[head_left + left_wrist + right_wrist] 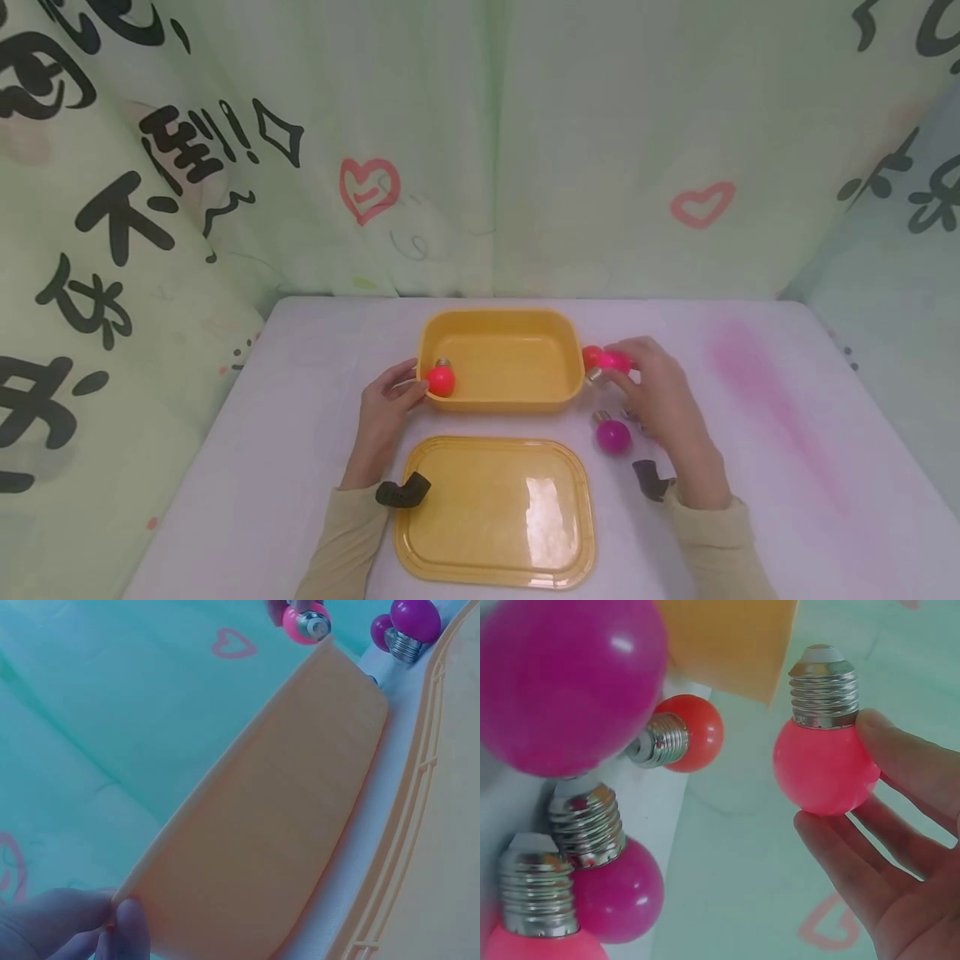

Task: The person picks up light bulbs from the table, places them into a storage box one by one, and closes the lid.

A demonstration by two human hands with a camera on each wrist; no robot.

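Left fingers [75,909] pinch yellow box [251,821]; right fingers [840,859] pinch pink bulb [825,766]; curtain [585,125] shows 不 [118,218].

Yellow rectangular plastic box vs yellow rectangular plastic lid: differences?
The box is deep-walled; the lid is flat.
The left hand pinches the box's rim; no hand holds the lid.
In the head view, the box sits farther away, the lid nearer.
Both share rounded corners.

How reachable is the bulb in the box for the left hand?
Probably yes: the bulb lies beside the left hand and the box is open, though that hand is holding its edge.
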